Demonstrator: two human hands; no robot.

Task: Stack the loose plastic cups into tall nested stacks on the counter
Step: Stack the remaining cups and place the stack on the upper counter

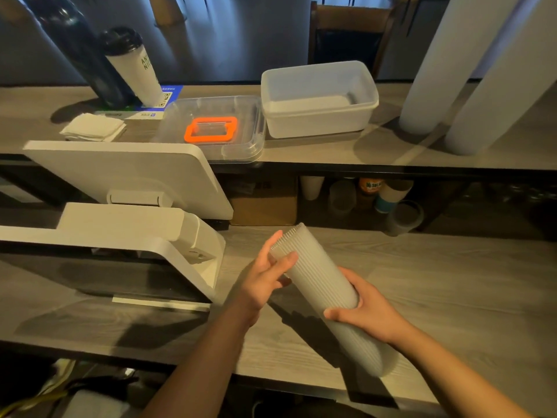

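A: What is occupying the near counter (437, 267)?
B: A tilted nested stack of cups (325, 285) is lying between both hands; the right hand (366, 312) is gripping its middle, and the left hand (266, 276) is touching its far end with loosely straight fingers.
A: And farther off?
B: Two tall cup stacks (470, 70) are standing far right.

Two levels of grey wood-grain counter here. The lower counter (422, 282) has a white register terminal (126, 236) on its left side. The raised shelf (301, 152) behind it carries a dark bottle (78, 49), a white tumbler (132, 67), folded napkins (93, 127), a clear lid with an orange handle (211, 129), a white tub (318, 99) and two tall cup stacks (470, 70).
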